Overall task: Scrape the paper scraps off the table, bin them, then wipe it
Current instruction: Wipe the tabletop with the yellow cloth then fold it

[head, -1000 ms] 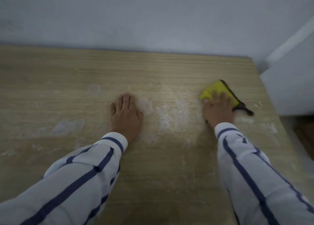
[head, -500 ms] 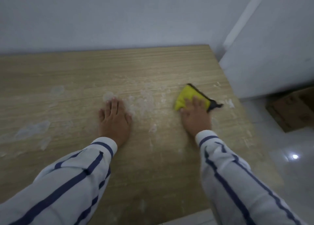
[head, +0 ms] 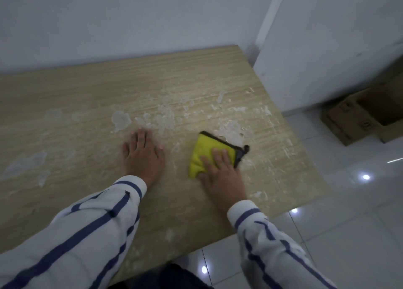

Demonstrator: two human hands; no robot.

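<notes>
Wooden tabletop [head: 87, 105] filling the left and centre of the frame, against a pale wall. Open cardboard box [head: 366, 118] on the tiled floor at far right. White paper scraps [head: 165, 118] stuck across the tabletop's centre and right. Left hand [head: 142, 157] at centre, flat, fingers spread, grasping nothing. Right hand [head: 220, 171] just right of it, palm pressing down on a folded yellow cloth [head: 205, 151].

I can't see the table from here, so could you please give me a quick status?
Left hand flat on table. Right hand pressing yellow cloth, wiping. White residue patches just beyond cloth. Nothing blocking.
</notes>
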